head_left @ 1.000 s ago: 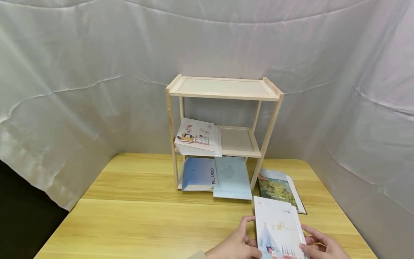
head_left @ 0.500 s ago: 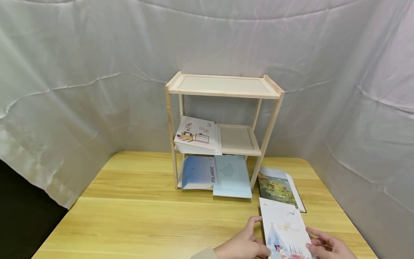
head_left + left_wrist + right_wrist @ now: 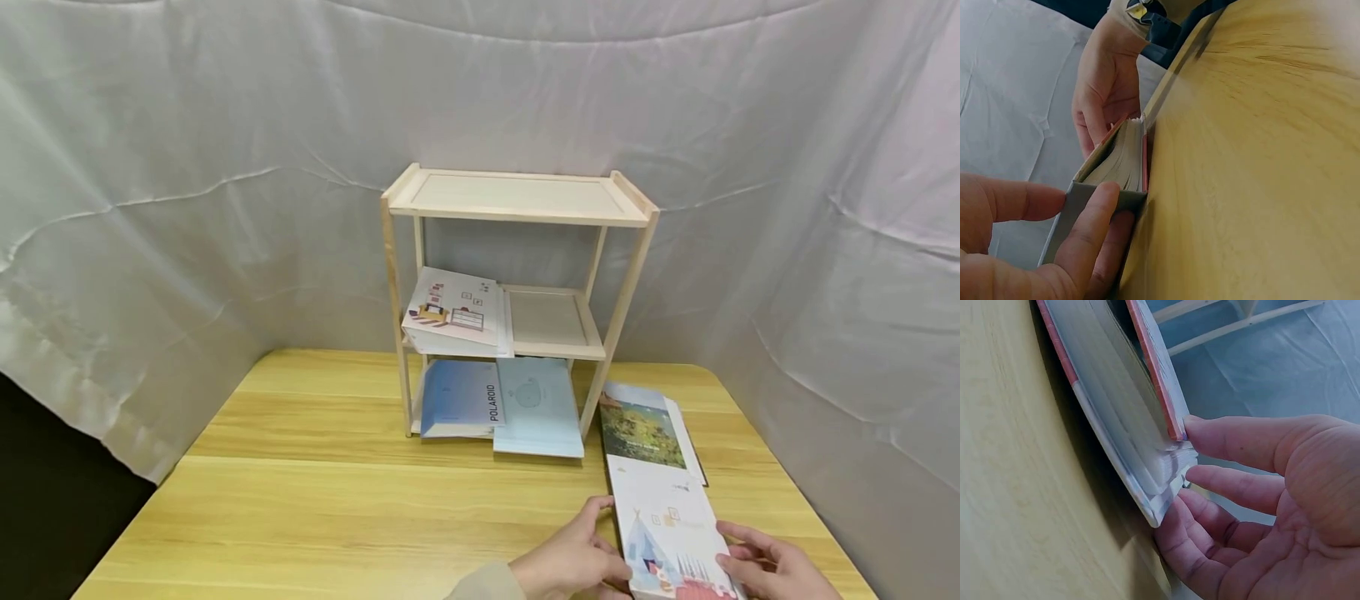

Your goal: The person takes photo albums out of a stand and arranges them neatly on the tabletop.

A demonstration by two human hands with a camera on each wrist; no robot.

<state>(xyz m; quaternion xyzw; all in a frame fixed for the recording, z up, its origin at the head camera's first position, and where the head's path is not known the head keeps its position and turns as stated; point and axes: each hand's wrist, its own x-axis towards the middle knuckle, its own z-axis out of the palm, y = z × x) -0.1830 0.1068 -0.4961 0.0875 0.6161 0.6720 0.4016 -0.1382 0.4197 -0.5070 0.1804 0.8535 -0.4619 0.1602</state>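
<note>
A white photo album (image 3: 663, 533) with a tent drawing on its cover lies between my hands at the table's front right. My left hand (image 3: 573, 554) holds its left side; in the left wrist view, that hand's fingers (image 3: 1088, 234) lie along the grey spine. My right hand (image 3: 776, 567) grips the opposite edge. Seen from the right wrist, the thumb (image 3: 1241, 440) is on the upper cover and curled fingers (image 3: 1200, 540) are at the lower corner. The album's far end meets or overlaps a second album (image 3: 643, 433) with a green picture cover.
A three-tier wooden shelf (image 3: 521, 200) stands at the back of the wooden table (image 3: 337, 517). White albums (image 3: 457, 312) lean on its middle tier. Below are a blue POLAROID album (image 3: 461, 396) and a pale blue one (image 3: 536, 408), which juts out in front. Grey cloth (image 3: 225, 208) hangs around.
Both hands have shifted right with the white album, and its far end now covers or meets the near end of the green-picture album. The shelf's contents look unchanged.
</note>
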